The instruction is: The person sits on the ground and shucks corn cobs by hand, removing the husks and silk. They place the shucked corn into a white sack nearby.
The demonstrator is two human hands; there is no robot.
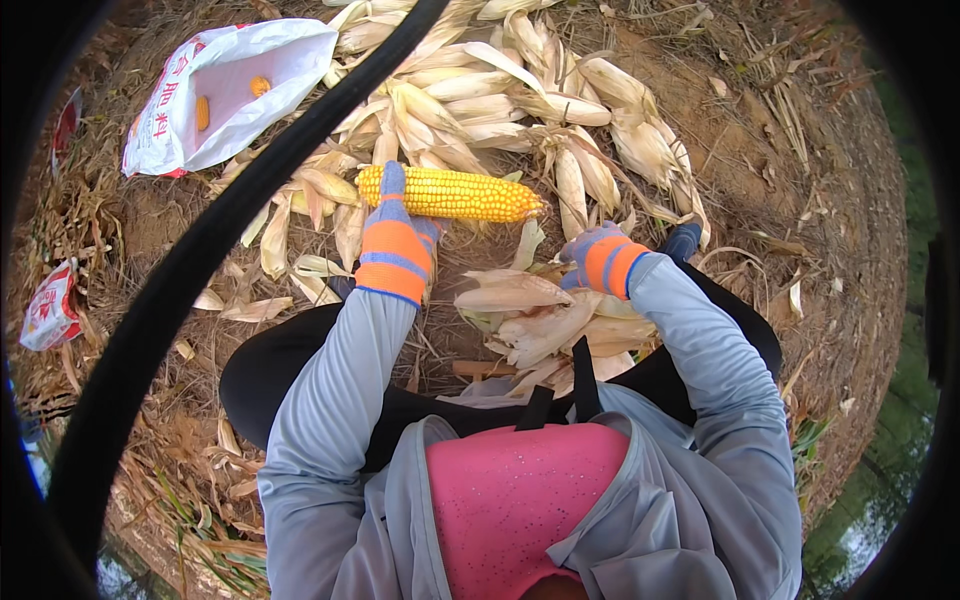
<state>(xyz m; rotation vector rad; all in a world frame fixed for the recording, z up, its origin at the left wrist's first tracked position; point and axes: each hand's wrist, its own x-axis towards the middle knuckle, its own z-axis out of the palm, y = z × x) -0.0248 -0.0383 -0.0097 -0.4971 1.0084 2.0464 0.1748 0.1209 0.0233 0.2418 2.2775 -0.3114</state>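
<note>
My left hand (394,240), in a grey-and-orange work glove, grips a bare ear of yellow corn (465,195) by its left end. The thumb lies across the kernels, and the ear's tip points right. My right hand (596,259), gloved the same way, is lower and to the right, apart from the ear. Its fingers are curled above loose pale husks (536,311) between my legs; whether they hold anything is hidden. Beyond both hands lies a heap of corn ears in dry husks (480,105).
At the upper left, an open white woven sack (225,97) with printed writing holds two husked ears (202,112). A red-and-white bag (51,307) lies at far left. A black strap or cable (225,225) crosses the view diagonally. Dry stalks and leaves cover the soil (817,247).
</note>
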